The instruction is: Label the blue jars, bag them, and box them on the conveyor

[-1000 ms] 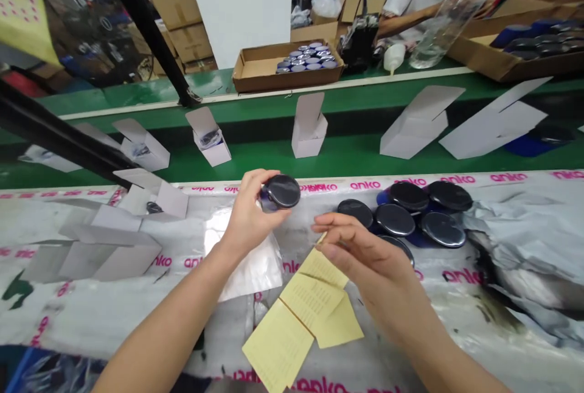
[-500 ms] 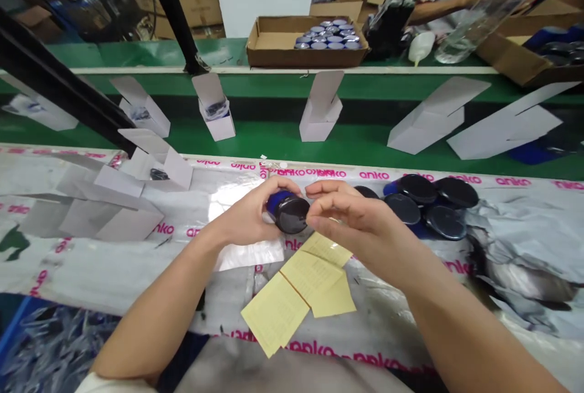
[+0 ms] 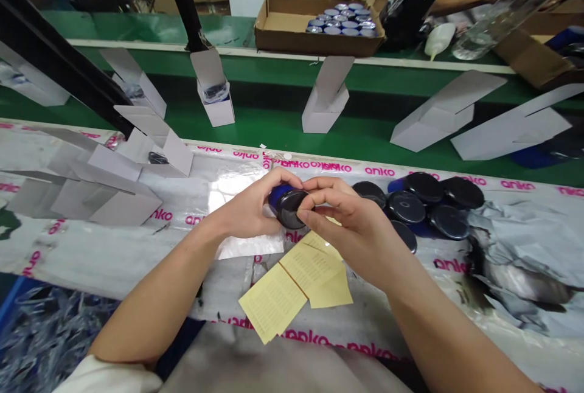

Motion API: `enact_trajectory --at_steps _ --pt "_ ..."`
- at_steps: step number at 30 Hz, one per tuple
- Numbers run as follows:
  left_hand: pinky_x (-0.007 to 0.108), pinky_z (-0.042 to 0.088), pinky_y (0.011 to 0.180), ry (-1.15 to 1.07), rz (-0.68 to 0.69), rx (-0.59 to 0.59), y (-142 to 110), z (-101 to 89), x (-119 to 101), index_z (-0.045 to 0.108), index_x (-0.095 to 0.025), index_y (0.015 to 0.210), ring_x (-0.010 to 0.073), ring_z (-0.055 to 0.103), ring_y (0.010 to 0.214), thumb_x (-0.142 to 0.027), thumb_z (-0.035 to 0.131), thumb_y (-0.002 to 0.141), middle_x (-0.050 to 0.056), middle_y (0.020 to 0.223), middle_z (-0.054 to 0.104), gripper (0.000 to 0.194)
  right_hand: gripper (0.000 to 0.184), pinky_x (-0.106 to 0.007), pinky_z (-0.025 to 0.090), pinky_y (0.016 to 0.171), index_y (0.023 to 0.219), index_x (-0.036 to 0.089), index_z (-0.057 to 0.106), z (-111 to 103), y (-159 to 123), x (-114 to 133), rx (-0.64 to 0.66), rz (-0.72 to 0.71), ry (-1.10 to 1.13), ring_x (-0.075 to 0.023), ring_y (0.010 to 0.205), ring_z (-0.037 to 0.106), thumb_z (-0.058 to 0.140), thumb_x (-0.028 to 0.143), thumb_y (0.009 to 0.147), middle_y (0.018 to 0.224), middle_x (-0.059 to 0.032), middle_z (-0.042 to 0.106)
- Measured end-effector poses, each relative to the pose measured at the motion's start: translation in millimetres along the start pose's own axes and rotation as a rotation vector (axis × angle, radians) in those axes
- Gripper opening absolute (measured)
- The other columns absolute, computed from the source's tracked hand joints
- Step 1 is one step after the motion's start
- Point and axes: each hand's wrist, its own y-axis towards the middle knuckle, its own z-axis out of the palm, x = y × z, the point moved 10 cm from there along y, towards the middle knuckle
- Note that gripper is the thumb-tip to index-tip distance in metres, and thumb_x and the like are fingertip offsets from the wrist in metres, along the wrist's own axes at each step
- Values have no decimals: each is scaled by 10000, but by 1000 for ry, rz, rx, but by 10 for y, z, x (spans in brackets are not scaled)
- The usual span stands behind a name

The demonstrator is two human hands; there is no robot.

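Note:
My left hand wraps round the side of a blue cylinder with a glossy black round top, tilted so its top faces me. At the right edge of that top, the fingertips of my right hand are pinched together; whatever they hold is too small to make out. Yellow sheets of small printed labels lie below my hands, overlapping each other. Partly under my left hand is a flat clear plastic bag. Several similar black-topped cylinders stand to the right of my right hand.
Open white boxes stand along the green shelf, others at left. Beyond is a cardboard tray of blue cylinders. A crumpled grey bag lies right; a blue bin sits lower left. A co-worker's arm shows at the back.
My left hand has brought the cylinder down and nearer to me. My right hand has moved from above the yellow sheets to the cylinder's black top. The camera view has tilted down.

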Motion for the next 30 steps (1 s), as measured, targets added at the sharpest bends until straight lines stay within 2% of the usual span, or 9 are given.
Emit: enact_trajectory --at_steps 7,13,17,19,24,26,28,30 --pt "397 490 911 7 23 11 -1 13 -8 538 -268 1198 265 586 1187 -56 687 666 67 1269 588 591 122 -366 531 766 792 258 714 -46 -35 18 -55 -37 -22 -236 1051 618 652 305 886 1171 -63 603" --pt "395 495 924 -2 42 19 -10 28 -34 538 -268 1203 253 602 1161 -49 713 683 58 1252 584 591 128 -385 538 865 802 247 697 -40 -78 77 -104 -78 -101 -211 1062 635 624 233 906 1167 -53 609" --pt "378 506 902 -15 56 20 -23 63 -102 531 -269 1201 240 617 1135 -46 710 707 54 1241 586 571 51 -391 549 880 848 245 669 -38 -124 102 -176 -123 -121 -221 1108 640 652 208 880 1193 -56 604" --pt "381 509 900 1 62 26 -33 89 -144 522 -264 1190 242 620 1130 -75 721 733 59 1230 592 534 36 -405 555 888 851 248 655 -17 -131 77 -170 -122 -98 -235 1135 636 673 233 878 1207 -59 606" --pt "429 516 926 23 53 90 -66 207 -158 496 -259 1175 280 625 1156 -99 735 702 87 1252 600 554 244 -388 589 849 907 267 596 -90 -128 -156 -150 -8 190 -233 1063 666 807 304 789 1075 -34 661" --pt "462 510 969 5 67 106 -68 249 -142 498 -264 1196 298 618 1192 -89 735 676 93 1271 604 598 267 -389 603 824 961 266 598 -142 -137 -307 -149 78 304 -242 1030 690 791 393 827 1024 -45 690" --pt "486 496 1021 -5 99 82 -52 258 -131 509 -269 1207 305 600 1236 -98 759 677 96 1284 601 611 270 -424 610 855 1068 276 613 -198 -149 -383 -158 97 327 -258 1057 705 692 483 916 1095 -75 712" --pt "481 494 1047 -1 121 4 -21 215 -114 553 -266 1156 286 585 1249 -129 774 728 90 1272 591 501 389 -484 588 959 1250 315 590 -172 -143 -336 -101 17 197 -294 1202 667 694 487 916 1298 -95 678"
